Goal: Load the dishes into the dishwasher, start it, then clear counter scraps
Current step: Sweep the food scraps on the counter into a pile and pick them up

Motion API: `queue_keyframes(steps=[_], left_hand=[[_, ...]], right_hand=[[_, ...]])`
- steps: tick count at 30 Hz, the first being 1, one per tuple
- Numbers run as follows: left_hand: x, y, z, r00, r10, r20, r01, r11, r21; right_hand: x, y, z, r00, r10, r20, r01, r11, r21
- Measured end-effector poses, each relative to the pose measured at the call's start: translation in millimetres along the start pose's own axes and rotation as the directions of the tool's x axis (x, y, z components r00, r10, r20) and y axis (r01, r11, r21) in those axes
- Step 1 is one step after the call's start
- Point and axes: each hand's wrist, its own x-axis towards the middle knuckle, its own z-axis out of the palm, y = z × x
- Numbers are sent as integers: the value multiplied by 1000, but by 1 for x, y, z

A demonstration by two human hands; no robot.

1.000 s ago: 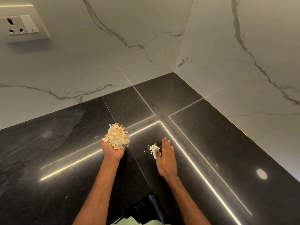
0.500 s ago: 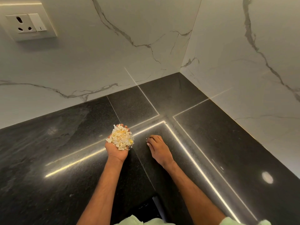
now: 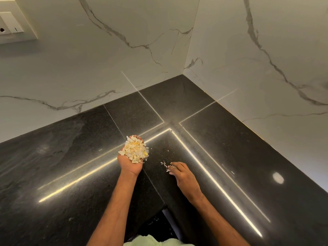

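- Head view is showing a pile of scraps (image 3: 134, 151), white and yellow, sitting in the left hand (image 3: 130, 166).
- That hand is facing palm up over the counter (image 3: 71, 174), and its fingers are curling into a cup around the pile.
- Some little bits (image 3: 164, 163) are lying loose on the black counter, just to the right of the full hand.
- The right hand (image 3: 182, 176) is reaching down to them. Its fingers (image 3: 174, 165) are bending, and the tips are pinching a few white bits against the counter.
- The two hands are staying near each other but are not touching.
- No dishes or dishwasher are showing, so I am thinking the person is doing the last step, clearing the counter scraps.
- Next, I am guessing the pinched bits are going onto the pile, which is heaped high, so the cupped hand needs to stay level or pieces may fall off.
- The tiny bits farther out may need a sweep with the side of the hand, because they are too small to pinch one by one.
- Around the counter, a white wall (image 3: 106, 68) with grey lines is making a corner, a socket (image 3: 10, 27) is sitting up at the left, and a bright spot (image 3: 278, 177) is shining on the right.
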Motion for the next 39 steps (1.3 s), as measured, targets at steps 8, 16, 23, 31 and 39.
queue_keyframes(steps=[8, 16, 23, 31, 39], left_hand=[[-7, -12, -5, 998, -52, -26, 54, 994, 99], [-19, -37, 10, 990, -143, 5, 142, 981, 131], [-35, -55, 33, 957, -285, 48, 275, 951, 142], [-65, -58, 52, 910, -380, 163, 352, 919, 180], [-78, -64, 39, 874, -448, 190, 412, 889, 199]], right_hand=[[32, 0, -16, 955, 281, -94, -254, 940, 226], [69, -58, -59, 724, 687, -64, -282, 380, 881], [77, -112, -59, 631, 756, -172, -40, 254, 966], [73, -131, -66, 503, 864, 6, 189, -117, 975], [58, -127, -62, 484, 874, 31, 260, -178, 949]])
